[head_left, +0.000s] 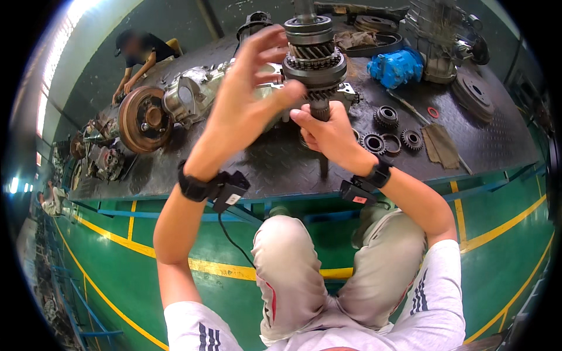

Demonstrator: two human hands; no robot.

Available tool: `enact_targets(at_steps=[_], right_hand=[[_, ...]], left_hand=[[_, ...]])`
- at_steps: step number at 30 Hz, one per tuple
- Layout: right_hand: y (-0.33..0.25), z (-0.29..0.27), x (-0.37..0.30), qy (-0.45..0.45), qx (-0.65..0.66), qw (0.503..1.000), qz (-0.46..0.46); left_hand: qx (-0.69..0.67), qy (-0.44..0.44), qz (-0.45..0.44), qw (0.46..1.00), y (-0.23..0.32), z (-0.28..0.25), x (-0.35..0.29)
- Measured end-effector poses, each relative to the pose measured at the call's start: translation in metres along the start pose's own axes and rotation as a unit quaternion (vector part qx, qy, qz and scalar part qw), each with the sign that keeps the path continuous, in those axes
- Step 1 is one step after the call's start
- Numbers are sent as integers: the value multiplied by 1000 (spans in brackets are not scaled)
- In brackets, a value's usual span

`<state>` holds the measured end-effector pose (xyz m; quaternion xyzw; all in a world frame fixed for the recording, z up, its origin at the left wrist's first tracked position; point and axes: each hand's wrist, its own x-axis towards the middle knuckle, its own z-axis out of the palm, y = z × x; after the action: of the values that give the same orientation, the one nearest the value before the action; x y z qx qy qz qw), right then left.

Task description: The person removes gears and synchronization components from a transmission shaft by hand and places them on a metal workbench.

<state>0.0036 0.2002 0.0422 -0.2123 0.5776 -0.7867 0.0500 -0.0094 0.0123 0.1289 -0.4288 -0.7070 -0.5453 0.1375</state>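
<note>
One transmission gear shaft stands roughly upright over the dark workbench, the right hand wrapped around its lower part. Beside its gears, the blurred left hand is spread, contact unclear.

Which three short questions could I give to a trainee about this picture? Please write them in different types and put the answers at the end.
1. Which hand grips the geared shaft?
2. What colour is the thin ring lying just beyond the cloth?
a) yellow
b) red
c) white
3. True or false: the blue part lies to the left of the rusty disc.

Key:
1. The right hand, around its lower end.
2. b
3. False: the blue part lies to the right of the rusty disc.
</note>
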Motion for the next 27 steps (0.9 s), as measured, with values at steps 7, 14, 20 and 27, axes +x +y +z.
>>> enact_targets(at_steps=[7,14,20,27], right_hand=[[-20,-30,-23,46,-370,928,-2],[-6,-32,-39,-16,-539,840,65],[11,-31,-44,-58,-585,806,71],[26,-28,-41,-74,-612,781,99]], left_hand=[[143,102,0,984,46,-81,-46],[54,105,-203,972,-8,-92,-131],[85,62,-279,954,-40,-86,-182],[108,-43,-367,923,-58,-106,-196]])
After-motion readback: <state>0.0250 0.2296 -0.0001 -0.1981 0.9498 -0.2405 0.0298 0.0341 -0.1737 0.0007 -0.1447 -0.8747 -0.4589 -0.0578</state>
